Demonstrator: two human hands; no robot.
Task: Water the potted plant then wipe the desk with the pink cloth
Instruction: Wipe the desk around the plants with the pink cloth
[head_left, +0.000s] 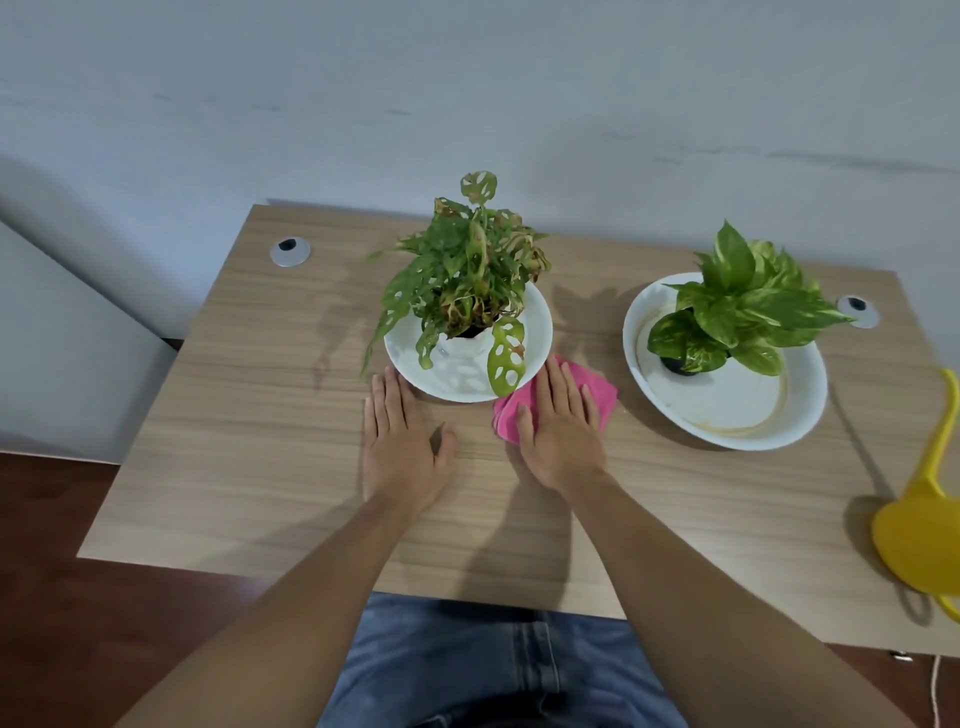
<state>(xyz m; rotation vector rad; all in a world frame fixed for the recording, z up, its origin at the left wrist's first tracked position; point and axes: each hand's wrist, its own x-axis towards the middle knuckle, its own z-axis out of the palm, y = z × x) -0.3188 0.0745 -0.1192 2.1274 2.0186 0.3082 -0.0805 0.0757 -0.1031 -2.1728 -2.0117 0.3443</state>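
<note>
1. Near edge: both forearms reaching over the wooden surface (270, 415), jeans below.
2. Left hand (402, 447) flat, fingers together and extended, gripping nothing, tips just beside the near rim of the left white dish (540, 322).
3. Right hand (563, 431) pressed flat on the pink cloth (597, 389), fingers spread narrowly over it, cloth bunched between the two dishes, touching or tucked under the left dish's edge.
4. Wiping apparently in hand; best done with steady palm pressure, long strokes, left hand bracing the dish against nudges.
5. Yellow watering can (919, 530) parked at the right edge, clear of the stroke.
6. Farther: holed-leaf potted plant (467, 270) in the left dish; variegated plant (743, 306) in the right dish (727, 415).
</note>
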